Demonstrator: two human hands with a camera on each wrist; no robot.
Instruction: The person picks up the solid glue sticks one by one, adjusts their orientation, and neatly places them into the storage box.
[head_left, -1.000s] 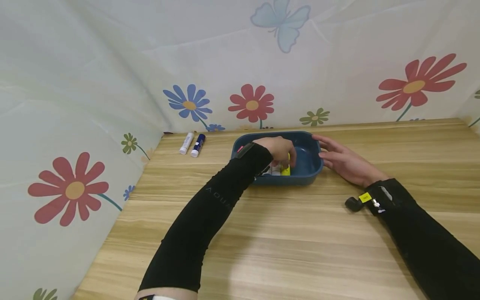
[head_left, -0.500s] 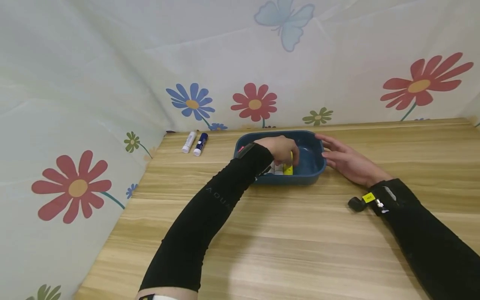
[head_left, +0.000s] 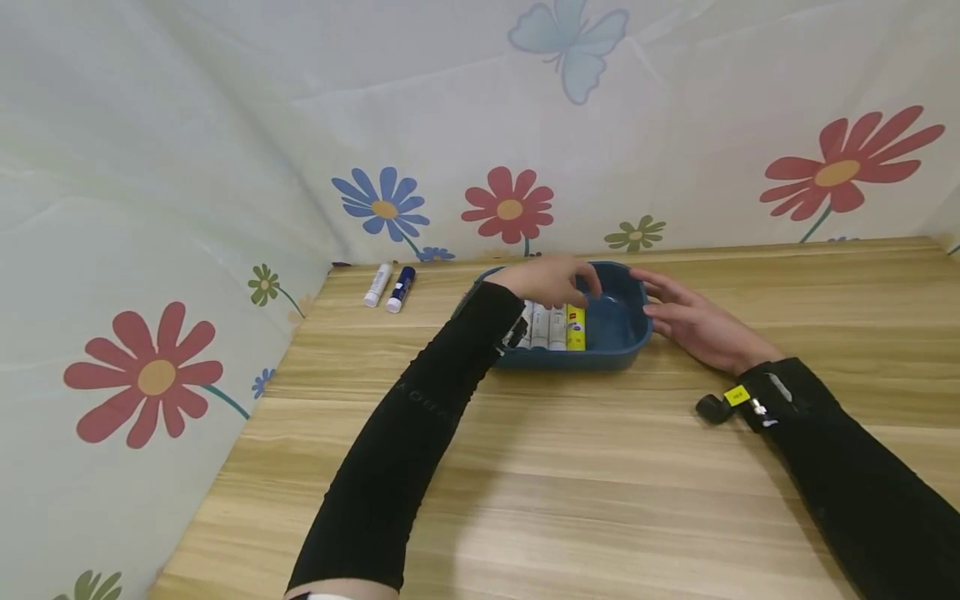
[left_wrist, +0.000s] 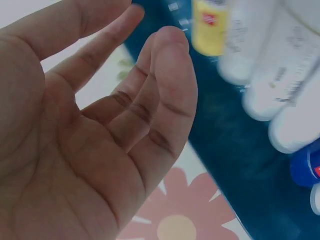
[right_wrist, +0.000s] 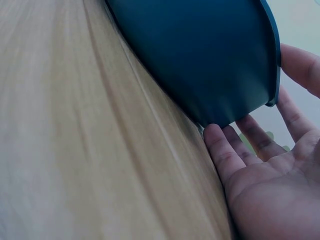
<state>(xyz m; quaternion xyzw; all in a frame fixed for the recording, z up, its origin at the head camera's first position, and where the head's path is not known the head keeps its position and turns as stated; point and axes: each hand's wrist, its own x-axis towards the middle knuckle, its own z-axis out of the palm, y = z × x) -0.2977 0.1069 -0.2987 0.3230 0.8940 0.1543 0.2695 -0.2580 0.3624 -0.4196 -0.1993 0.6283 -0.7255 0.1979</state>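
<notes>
inside blue box (head_left: 577, 360): red-labelled yellow tube (head_left: 576, 330); white tubes (head_left: 557, 330), illegible print (left_wrist: 288, 82)

Two hands (head_left: 553, 280), one bin (head_left: 564, 360), two outer tubes (head_left: 402, 287), six visible inner tubes (left_wrist: 280, 65) (one barely showing).

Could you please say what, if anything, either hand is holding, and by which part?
Nothing is held: the left hand is empty; the right hand touches the blue bin at its right end.
</notes>
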